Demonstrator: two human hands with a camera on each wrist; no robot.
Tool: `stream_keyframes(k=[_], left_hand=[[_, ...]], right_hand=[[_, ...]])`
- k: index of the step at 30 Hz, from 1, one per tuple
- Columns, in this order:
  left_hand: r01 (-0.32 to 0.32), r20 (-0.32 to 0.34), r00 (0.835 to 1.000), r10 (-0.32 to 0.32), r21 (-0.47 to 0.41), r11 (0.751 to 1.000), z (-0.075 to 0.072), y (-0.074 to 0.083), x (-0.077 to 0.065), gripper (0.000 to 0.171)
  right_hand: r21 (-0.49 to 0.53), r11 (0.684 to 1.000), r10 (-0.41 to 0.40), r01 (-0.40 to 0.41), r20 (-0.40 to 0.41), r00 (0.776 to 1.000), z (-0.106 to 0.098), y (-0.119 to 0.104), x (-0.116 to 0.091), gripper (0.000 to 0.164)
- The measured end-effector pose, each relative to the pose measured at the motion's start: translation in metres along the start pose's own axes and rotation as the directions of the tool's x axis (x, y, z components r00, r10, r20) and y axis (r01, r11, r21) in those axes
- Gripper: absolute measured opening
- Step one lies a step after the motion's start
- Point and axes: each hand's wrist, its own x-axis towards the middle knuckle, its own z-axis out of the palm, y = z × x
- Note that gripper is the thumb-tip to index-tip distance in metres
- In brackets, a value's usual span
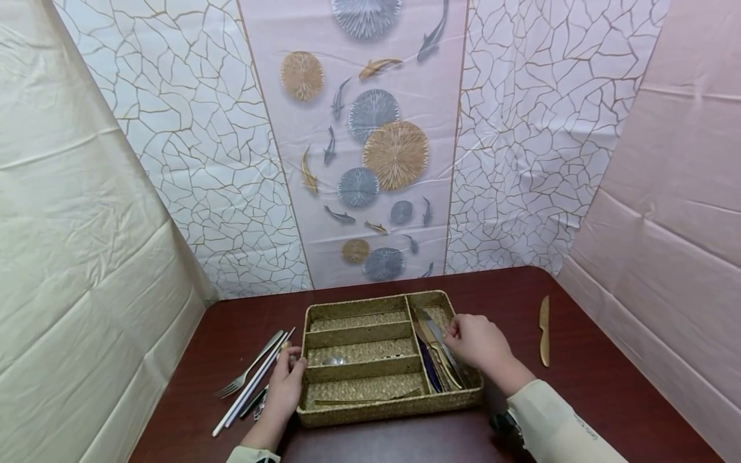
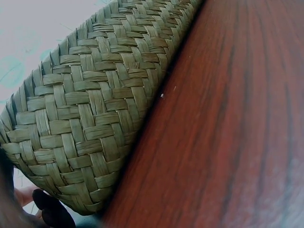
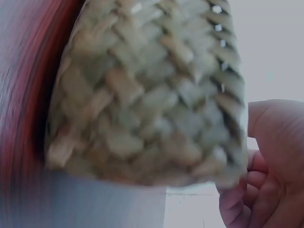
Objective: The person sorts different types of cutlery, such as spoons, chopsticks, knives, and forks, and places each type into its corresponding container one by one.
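Observation:
A woven tray with several compartments stands on the dark red table. My left hand rests against its left side, fingers relaxed along the outer wall. My right hand is over the right compartment, with fingers curled just inside the rim; I cannot tell whether they pinch anything. Below those fingers lies a silver knife, beside a gold knife and a piece with a dark blue handle. In the right wrist view, the tray wall partly hides the curled fingers.
Left of the tray lie a silver fork, pale chopsticks and other cutlery. A gold knife is on the table at the right. Inside the tray are a silver spoon and thin gold pieces. Cloth walls surround the table.

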Motion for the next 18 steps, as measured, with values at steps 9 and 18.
stream_keyframes(k=[9,18], left_hand=[[-0.001,-0.015,1.0,0.001,-0.004,1.0,0.002,0.002,-0.001,0.026],[-0.01,-0.013,1.0,0.01,-0.013,1.0,0.0,0.001,0.0,0.026]], right_hand=[[-0.08,0.996,0.039,-0.042,-0.038,0.998,-0.018,0.038,0.001,0.014],[-0.227,0.961,0.176,-0.159,0.057,0.983,-0.035,0.092,-0.004,0.033]])
